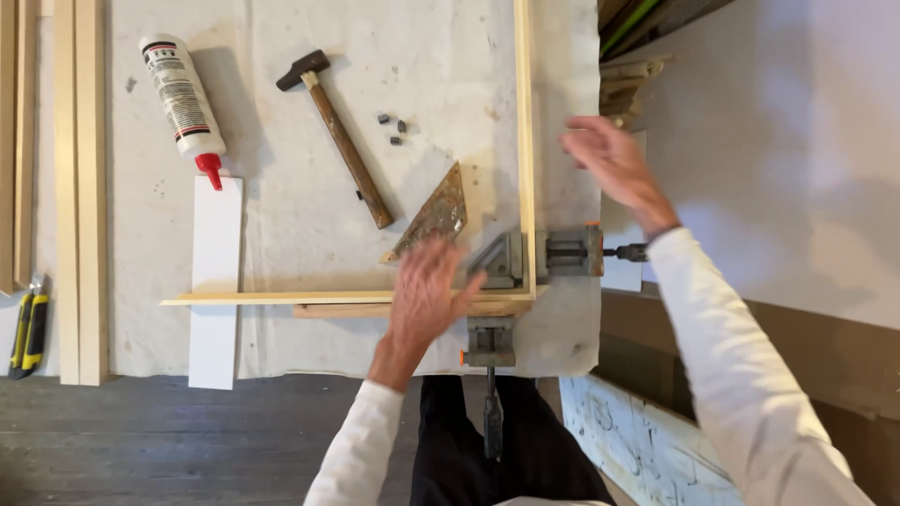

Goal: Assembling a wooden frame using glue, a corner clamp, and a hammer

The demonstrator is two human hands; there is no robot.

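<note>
Two thin wooden strips meet at a right angle in a metal corner clamp (525, 262): one strip (309, 297) runs left along the table, the other (524, 122) runs away from me. My left hand (424, 295) hovers open, blurred, over the horizontal strip just left of the clamp. My right hand (614, 164) is raised open, right of the vertical strip and above the clamp's side screw (626, 252). Neither hand holds anything.
A hammer (342, 131), a glue bottle (183, 94) with a red tip, a worn metal triangle (436, 217), a white board (215, 281) and a few small dark bits (394, 129) lie on the cloth-covered table (281, 187). Wooden battens (80, 187) and a yellow utility knife (28, 333) lie at left.
</note>
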